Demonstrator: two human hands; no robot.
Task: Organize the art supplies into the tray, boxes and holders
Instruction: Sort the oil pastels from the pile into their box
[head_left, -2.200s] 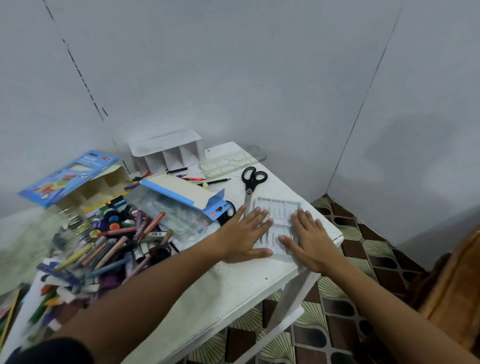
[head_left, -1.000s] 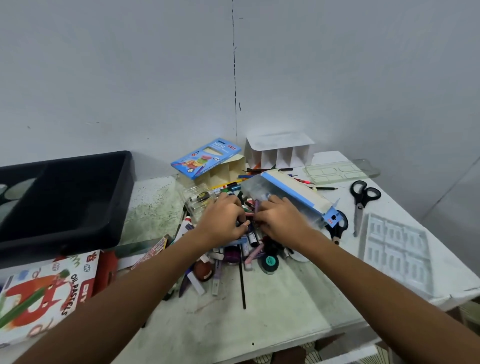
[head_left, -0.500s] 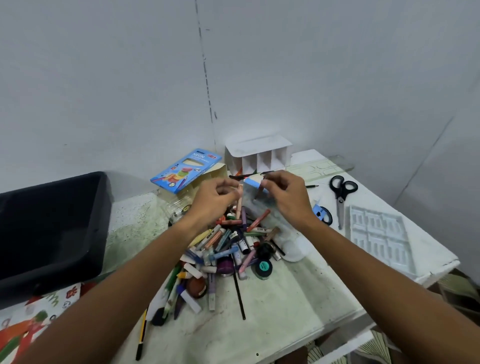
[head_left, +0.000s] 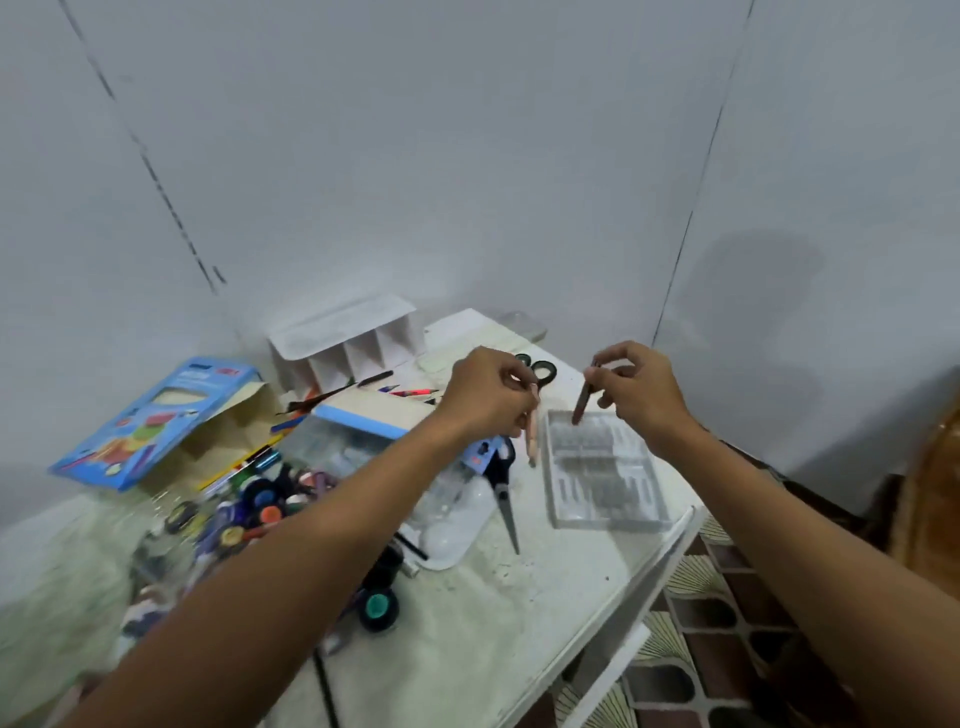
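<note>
A corner of a home room, set up for crafts.
A small white-painted table (head_left: 467, 623) is placed against plain grey walls (head_left: 415, 156), over brown patterned floor tiles (head_left: 727, 623).

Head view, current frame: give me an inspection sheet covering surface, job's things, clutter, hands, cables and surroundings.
Surface: white table, stained and dusty.
Job's things: clear slotted tray near the table's right edge; white divided holder by the wall; open blue box at left.
Clutter: heap of crayons and paint pots; black scissors beside the tray; second scissors farther back.
Hands: left hand pinches a pale crayon; right hand pinches a brown crayon, tip down over the tray.
Cables: nothing seen.
Surroundings: grey walls; patterned floor.
</note>
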